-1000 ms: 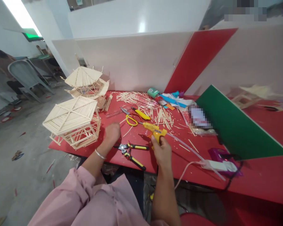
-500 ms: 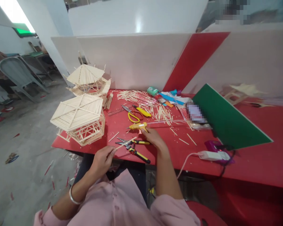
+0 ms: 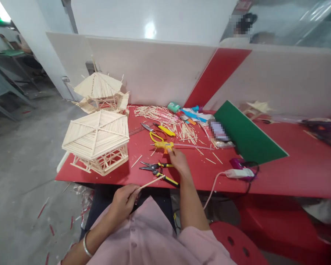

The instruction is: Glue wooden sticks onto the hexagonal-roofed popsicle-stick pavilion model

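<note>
On glossy red table (image 3: 206,178), left hand (image 3: 124,200) pinching thin pale wooden stick (image 3: 152,181), right hand (image 3: 180,162) half-open, fingertips (image 3: 170,151) at yellow glue gun (image 3: 163,145).

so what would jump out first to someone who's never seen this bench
A pale stick-built pavilion stands at the left end of the red table, with a second pavilion behind it. Near the front edge the left hand pinches a thin wooden stick, while the right hand touches a yellow glue gun. A green board lies to their right.
</note>
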{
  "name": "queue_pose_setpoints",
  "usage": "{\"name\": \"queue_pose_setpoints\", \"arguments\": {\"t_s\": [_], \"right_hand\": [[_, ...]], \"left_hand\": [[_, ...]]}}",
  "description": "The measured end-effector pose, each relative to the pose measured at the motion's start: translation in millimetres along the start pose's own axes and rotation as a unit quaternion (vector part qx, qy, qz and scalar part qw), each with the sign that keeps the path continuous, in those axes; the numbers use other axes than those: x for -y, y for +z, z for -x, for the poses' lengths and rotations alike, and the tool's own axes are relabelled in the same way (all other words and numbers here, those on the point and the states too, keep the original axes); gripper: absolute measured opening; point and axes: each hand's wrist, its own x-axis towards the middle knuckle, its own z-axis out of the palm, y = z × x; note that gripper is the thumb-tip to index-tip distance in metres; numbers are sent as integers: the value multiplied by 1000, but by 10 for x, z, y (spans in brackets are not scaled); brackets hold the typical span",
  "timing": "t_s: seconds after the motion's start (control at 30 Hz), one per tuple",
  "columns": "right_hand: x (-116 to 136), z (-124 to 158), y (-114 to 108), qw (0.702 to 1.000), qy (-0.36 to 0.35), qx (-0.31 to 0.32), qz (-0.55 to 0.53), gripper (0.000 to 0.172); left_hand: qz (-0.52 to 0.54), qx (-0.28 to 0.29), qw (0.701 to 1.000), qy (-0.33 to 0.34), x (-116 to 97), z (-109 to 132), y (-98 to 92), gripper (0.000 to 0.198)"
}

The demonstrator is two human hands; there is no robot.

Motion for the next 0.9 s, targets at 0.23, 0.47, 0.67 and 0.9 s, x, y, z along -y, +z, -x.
{"name": "queue_pose_setpoints", "arguments": {"t_s": [0.23,0.47,0.67,0.9], "right_hand": [[-392,86,-253,995,26,-36,87,48],[-436,350,-437,980,51,-111,157,57],[-147,787,-240,968,-174,14,182,67],[-194,770,-134,931,-195,98,292,80]], "left_hand": [[30,21,999,-12,163,50,-77,30],[49,12,999,-7,198,36,-60,28],[20,-31,999,20,89,29,-175,24],[-38,-78,994,73,-337,165,-874,16]]}}
